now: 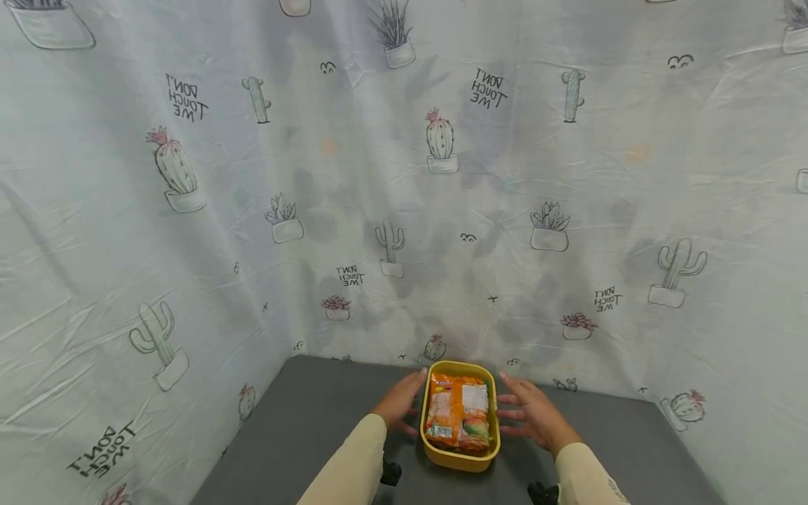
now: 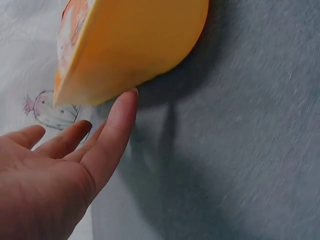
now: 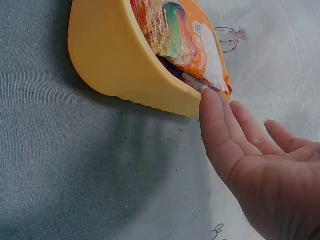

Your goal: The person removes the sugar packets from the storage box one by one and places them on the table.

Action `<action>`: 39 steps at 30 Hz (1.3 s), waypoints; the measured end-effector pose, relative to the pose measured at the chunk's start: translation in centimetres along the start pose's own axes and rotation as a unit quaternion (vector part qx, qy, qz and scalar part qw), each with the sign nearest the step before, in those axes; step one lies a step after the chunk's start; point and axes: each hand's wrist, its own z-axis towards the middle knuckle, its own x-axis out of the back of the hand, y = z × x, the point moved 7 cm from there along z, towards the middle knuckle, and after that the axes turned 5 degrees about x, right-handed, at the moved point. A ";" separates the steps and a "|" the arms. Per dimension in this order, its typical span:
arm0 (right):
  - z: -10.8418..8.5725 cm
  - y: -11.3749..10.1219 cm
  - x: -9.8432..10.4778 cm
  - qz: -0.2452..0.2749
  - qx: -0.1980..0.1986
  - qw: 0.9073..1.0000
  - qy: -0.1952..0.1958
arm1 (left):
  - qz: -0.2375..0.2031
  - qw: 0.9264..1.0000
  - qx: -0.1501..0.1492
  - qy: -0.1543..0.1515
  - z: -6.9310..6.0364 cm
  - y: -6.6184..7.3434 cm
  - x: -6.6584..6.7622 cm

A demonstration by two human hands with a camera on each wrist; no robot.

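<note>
A yellow plastic bin (image 1: 457,461) with rounded corners stands on the grey table, holding several orange snack packets (image 1: 459,403) with white labels. My left hand (image 1: 400,403) is at the bin's left side, fingers spread and fairly straight. In the left wrist view one fingertip of that hand (image 2: 55,175) comes close to the bin's wall (image 2: 135,45); whether it touches, I cannot tell. On the right side my right hand (image 1: 530,414) is held with extended fingers. Its fingertips reach the bin's rim in the right wrist view, beside the packets (image 3: 182,40).
The grey tabletop (image 1: 328,407) extends to both sides of the bin. A pale curtain (image 1: 492,210) printed with cacti and lettering hangs behind and at the sides. Dark wrist straps or mounts (image 1: 391,473) sit below the sleeves.
</note>
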 end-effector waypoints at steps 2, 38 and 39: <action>0.0 -0.1 -0.1 0.002 -0.002 1.000 -0.002 | -0.001 1.000 -0.002 -0.013 0.0 0.0 -0.6; 0.2 -0.8 -4.5 -0.043 0.002 0.999 -0.023 | -0.091 0.993 -0.023 -0.075 -0.5 -3.8 -1.9; 0.2 -0.8 -4.6 -0.041 0.003 0.999 -0.023 | -0.092 0.993 -0.022 -0.076 -0.5 -3.9 -1.9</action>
